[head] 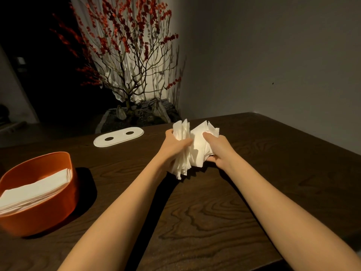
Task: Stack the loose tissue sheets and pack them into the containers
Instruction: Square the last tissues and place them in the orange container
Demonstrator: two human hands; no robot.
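Bare forearms fill the bottom of the view, reaching out over the dark wood worktop (pixel 205 222) to a messy bundle of tissue sheets (pixel 197 147) held up off the surface near the far edge. One fanned-out clump is gripped by the left hand (pixel 173 145), fingers curled round its edge, while the other clump is pinched by the right hand (pixel 216 151) with the thumb on top; how the fingers underneath are placed can't really be made out. Off to the left, an orange container (pixel 39 194) is already partly filled with a neat stack. A white oval lid (pixel 118 137) with two holes is lying flat further back, near a potted red-blossom branch (pixel 129 55). Tissue like this is going to be super light, floppy and easy to crease or tear, so it's probably best squared up by tapping the edges and held flat by the sides, not squeezed in the middle.
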